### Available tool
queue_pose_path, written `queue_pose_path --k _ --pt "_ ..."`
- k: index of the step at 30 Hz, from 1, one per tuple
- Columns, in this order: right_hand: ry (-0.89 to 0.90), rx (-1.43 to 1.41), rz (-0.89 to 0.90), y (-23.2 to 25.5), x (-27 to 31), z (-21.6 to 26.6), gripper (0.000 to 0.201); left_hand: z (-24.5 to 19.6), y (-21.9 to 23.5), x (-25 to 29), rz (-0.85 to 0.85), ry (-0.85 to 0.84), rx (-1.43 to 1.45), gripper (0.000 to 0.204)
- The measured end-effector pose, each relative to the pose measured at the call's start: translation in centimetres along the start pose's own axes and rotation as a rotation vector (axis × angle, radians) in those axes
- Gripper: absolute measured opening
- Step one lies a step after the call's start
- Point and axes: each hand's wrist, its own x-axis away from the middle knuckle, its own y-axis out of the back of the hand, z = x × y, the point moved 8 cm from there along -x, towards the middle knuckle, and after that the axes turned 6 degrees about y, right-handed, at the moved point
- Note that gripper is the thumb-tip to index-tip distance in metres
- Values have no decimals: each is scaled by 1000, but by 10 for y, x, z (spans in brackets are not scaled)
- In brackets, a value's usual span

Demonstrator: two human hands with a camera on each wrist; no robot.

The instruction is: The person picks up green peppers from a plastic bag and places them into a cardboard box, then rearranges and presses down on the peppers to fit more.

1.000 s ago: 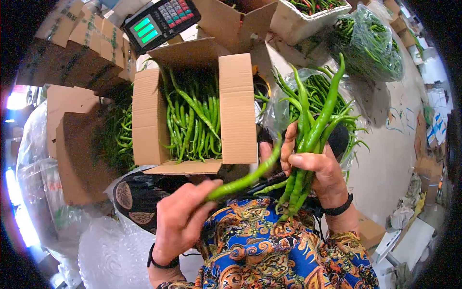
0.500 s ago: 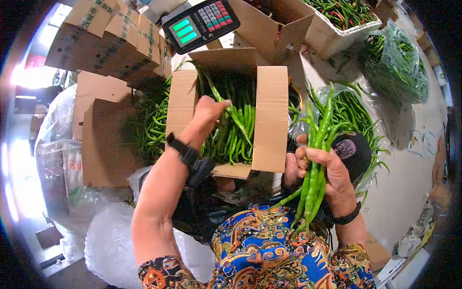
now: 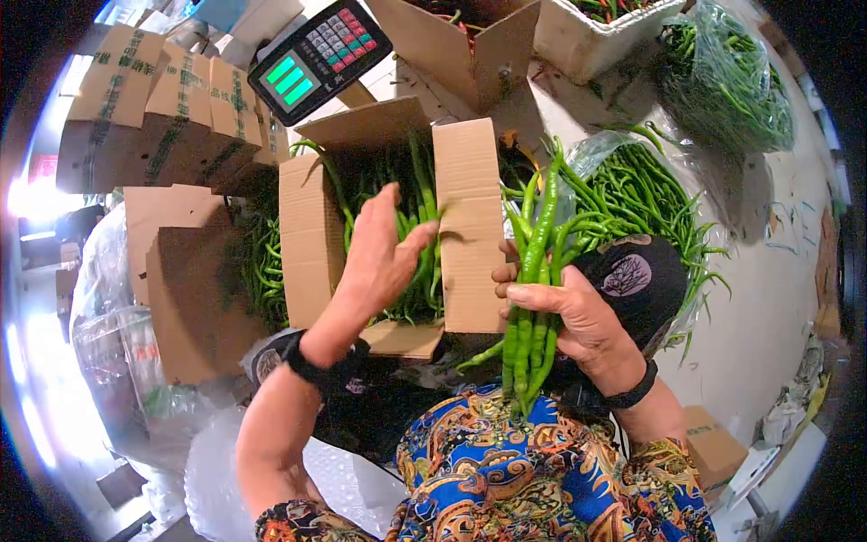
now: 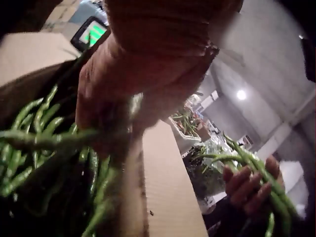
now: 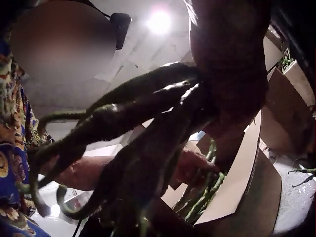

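Over the open cardboard box (image 3: 465, 230), the left hand (image 3: 375, 253) has its fingers extended and thumb apart, with nothing visible in its grasp. Long green peppers (image 3: 422, 194) lie in the box beneath it. The left wrist view shows the blurred left hand (image 4: 143, 79) near the box's peppers (image 4: 44, 140), its fingertips partly hidden. To the box's right, the right hand (image 3: 587, 316) grips a bunch of green peppers (image 3: 533, 343), thumb across the front, tips pointing both up and down. The bunch (image 5: 143, 123) fills much of the right wrist view.
A lit scale display (image 3: 291, 81) stands behind the box. Right of the held bunch lies an open plastic bag of peppers (image 3: 632, 190); another bag (image 3: 731, 81) sits farther back. Closed cartons (image 3: 176, 117) stand at left, and a white foam box (image 3: 578, 41) holds peppers at the back.
The left hand first held one pepper near the lap, then reached into the box, and now hovers over it without that pepper. The right hand keeps its grip on the bunch.
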Motion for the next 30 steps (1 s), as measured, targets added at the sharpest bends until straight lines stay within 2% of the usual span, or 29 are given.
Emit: queue_pose_path --k 2,4,6,7,8,9,10,12,14,16,17,20,23,24,26,28,30 --pt "17 -27 5 3 -1 -2 59 -42 32 6 219 172 591 68" --pt "25 -5 -7 7 -3 -2 54 -84 20 37 449 249 705 66" --pt "68 -72 49 -6 -4 2 50 -107 3 60 347 102 624 53" --pt "114 -51 39 -2 -5 -1 48 -106 -4 64 347 100 622 53" --pt "161 -30 28 1 -4 0 47 -102 -12 68 367 172 696 50" --pt "129 -64 35 5 0 -2 48 -98 -18 71 388 242 771 47" --pt "130 -64 31 9 4 0 48 -98 -18 73 391 240 773 47" --pt "84 -23 30 13 11 0 54 -96 -30 85 573 491 1282 38" --pt "80 -44 39 13 14 -1 56 -93 -30 87 552 448 1300 31" --pt "52 -48 19 17 13 -10 57 -89 -32 93 632 491 1185 29" --pt "66 -59 30 18 13 -14 57 -86 -29 95 617 493 1180 29" --pt "26 -99 36 15 19 -11 57 -87 -27 101 623 491 1316 36" --pt "83 -97 28 22 15 -8 50 -82 -17 102 598 488 1365 40" --pt "91 -109 28 25 15 -6 44 -78 -9 102 605 522 1374 39" --pt "76 -173 41 29 14 -3 46 -62 7 99 607 592 1350 39" --pt "101 -166 -2 34 13 1 46 -38 23 85 439 546 1266 39" --pt "91 -193 18 31 9 1 46 -11 26 68 326 571 1173 40"
